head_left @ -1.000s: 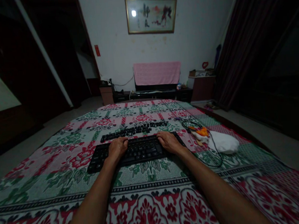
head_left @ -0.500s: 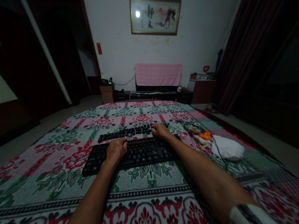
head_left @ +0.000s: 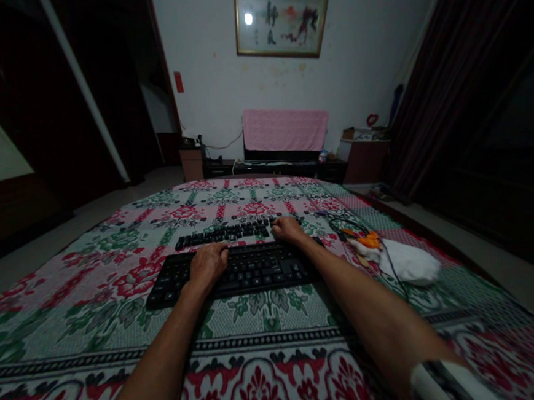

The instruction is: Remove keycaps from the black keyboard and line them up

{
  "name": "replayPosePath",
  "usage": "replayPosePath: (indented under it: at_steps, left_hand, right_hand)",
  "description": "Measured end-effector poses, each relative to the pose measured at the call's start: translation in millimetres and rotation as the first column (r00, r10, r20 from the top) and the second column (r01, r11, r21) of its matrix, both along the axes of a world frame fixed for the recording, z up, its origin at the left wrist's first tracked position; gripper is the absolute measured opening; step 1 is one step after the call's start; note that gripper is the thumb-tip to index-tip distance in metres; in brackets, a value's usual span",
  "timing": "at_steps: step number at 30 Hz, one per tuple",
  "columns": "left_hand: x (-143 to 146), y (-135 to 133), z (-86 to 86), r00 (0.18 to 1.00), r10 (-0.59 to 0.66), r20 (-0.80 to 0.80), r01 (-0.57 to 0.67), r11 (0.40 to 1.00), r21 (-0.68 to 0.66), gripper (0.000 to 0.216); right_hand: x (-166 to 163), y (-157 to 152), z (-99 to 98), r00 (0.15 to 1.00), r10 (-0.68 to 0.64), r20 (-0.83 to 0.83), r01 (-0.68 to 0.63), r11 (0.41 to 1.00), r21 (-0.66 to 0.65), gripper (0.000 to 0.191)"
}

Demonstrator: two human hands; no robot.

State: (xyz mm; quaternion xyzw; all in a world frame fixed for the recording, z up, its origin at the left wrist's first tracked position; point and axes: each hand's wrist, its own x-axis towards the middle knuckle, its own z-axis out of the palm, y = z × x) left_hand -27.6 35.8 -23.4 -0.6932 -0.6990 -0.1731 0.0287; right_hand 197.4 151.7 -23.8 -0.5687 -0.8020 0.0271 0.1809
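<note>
A black keyboard point(head_left: 254, 276) lies flat on the flowered bedspread. Behind it runs a band of loose black keycaps point(head_left: 232, 233) set out in rows. Over the left half of the keyboard, near its back edge, is my left hand point(head_left: 207, 261), its fingers curled and thumb drawn in; what they hold, if anything, is hidden. At the right end of the keycaps, my right hand point(head_left: 288, 229) is closed with fingertips pinched together. Anything between those fingertips is too small and dark to make out. My right forearm passes over the keyboard's right end.
To the right lie a white bundle point(head_left: 410, 262), an orange item point(head_left: 369, 239) and a dark cable point(head_left: 393, 270). The bedspread point(head_left: 267, 323) covers the bed. Beyond its far edge a pink cloth point(head_left: 285, 129) drapes a screen on a low cabinet.
My right hand's fingers, stretched out to the left before, are now drawn in and pinched. The left hand stays over the keyboard. The view has shifted slightly.
</note>
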Motion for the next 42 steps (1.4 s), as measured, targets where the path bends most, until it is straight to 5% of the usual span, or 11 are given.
replayPosePath:
  at_steps: [6,14,33,42]
  left_hand:
    - [4.2,-1.9,1.5,1.0,0.002,-0.026,-0.003,1.0,-0.019,0.033]
    - [-7.7,-12.3,4.5,0.992,-0.109,-0.069,0.105,0.993,-0.059,0.035]
    - [-15.8,-16.8,-11.4,0.989,-0.098,-0.111,0.101,0.995,0.026,0.04]
    - [-14.8,-16.1,-14.7,0.98,-0.137,-0.145,0.153,0.983,0.101,0.038]
  right_hand:
    - [16.8,-38.4,8.2,0.976,0.108,-0.188,-0.087,0.989,0.117,0.025]
    - [34.6,-85.5,18.1,0.908,0.271,-0.319,-0.258,0.963,0.083,0.018]
    - [32.5,-89.1,7.3,0.958,0.288,-0.006,-0.286,0.955,0.072,0.023]
    - [36.8,-89.5,6.9,0.941,0.338,-0.005,-0.337,0.938,0.083,0.023]
